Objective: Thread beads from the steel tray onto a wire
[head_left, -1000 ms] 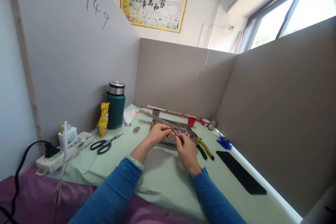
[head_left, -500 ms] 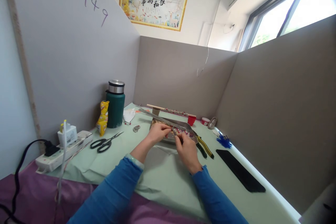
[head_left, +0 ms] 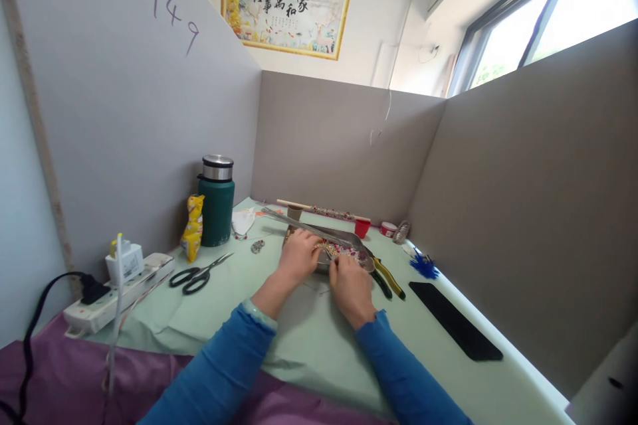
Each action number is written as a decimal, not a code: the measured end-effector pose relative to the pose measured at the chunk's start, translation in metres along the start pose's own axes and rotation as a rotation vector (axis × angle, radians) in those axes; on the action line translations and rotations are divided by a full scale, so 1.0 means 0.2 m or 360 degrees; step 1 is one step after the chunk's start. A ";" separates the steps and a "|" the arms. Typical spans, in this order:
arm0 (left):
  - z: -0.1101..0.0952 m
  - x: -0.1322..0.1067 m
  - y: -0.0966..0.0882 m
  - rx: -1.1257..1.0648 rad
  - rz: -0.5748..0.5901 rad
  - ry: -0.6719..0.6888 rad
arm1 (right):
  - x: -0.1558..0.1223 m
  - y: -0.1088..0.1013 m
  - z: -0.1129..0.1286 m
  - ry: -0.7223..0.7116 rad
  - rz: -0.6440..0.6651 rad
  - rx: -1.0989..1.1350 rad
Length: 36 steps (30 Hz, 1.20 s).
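My left hand (head_left: 299,257) is over the left part of a metal tray (head_left: 369,263), its fingers bent together near gold-coloured beads (head_left: 323,247). Close beside it, my right hand (head_left: 351,287) pinches at the tray's front edge. A thin, dark sliver shows between the two hands, too small to name. What each set of fingertips holds is hidden or too fine to make out. Red and clear beads (head_left: 345,251) lie in the tray. A bundle of thin metal rods or wires (head_left: 304,222) rests slanting across the tray.
Pliers (head_left: 391,279) lie right of the tray, beside a black strip (head_left: 454,320) and blue tufts (head_left: 423,265). Scissors (head_left: 199,275), a green flask (head_left: 217,209), a yellow packet (head_left: 192,229) and a power strip (head_left: 119,292) are left. Behind stand a red cup (head_left: 361,228) and a beaded stick (head_left: 323,211).
Both hands have moved slightly; the left hand's fingers are now lower over the gold beads, and the right hand has dropped a little. The whole view has shifted slightly.
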<state>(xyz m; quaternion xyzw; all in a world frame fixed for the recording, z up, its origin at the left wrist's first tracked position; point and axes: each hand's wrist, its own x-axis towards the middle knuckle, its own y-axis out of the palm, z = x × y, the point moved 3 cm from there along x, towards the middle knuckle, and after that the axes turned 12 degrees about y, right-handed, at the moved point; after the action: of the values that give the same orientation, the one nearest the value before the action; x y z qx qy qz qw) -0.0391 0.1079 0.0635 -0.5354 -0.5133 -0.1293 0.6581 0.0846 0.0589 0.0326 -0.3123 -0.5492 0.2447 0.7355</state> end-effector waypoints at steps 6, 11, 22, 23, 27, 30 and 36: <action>-0.16 -0.02 -0.10 -0.0053 -0.0363 0.0690 | 0.10 0.00 -0.15 0.0456 0.0211 0.0552; -0.12 -0.03 -0.04 -0.0148 -0.0382 0.0443 | 0.12 0.00 -0.19 0.0645 0.0383 0.1108; 0.00 -0.01 0.04 -0.0317 -0.0130 -0.0013 | 0.04 -0.01 -0.08 0.0403 0.0415 0.1108; 0.00 -0.01 0.04 -0.0299 -0.0109 -0.0026 | 0.04 -0.01 -0.08 0.0379 0.0402 0.1082; 0.01 -0.01 0.04 -0.0203 -0.0037 -0.0065 | 0.02 -0.02 -0.07 0.0240 0.0344 0.0977; 0.01 -0.01 0.04 -0.0119 0.0007 -0.0053 | 0.00 -0.01 -0.05 0.0115 0.0288 0.0775; 0.02 -0.02 0.05 0.0019 0.0200 -0.0074 | -0.05 0.00 0.01 -0.0128 0.0128 0.0207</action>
<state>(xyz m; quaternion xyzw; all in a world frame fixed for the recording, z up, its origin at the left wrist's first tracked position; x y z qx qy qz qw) -0.0358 0.1141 0.0531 -0.5654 -0.4947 -0.0723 0.6560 0.0807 0.0525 0.0266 -0.2755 -0.5483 0.3216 0.7211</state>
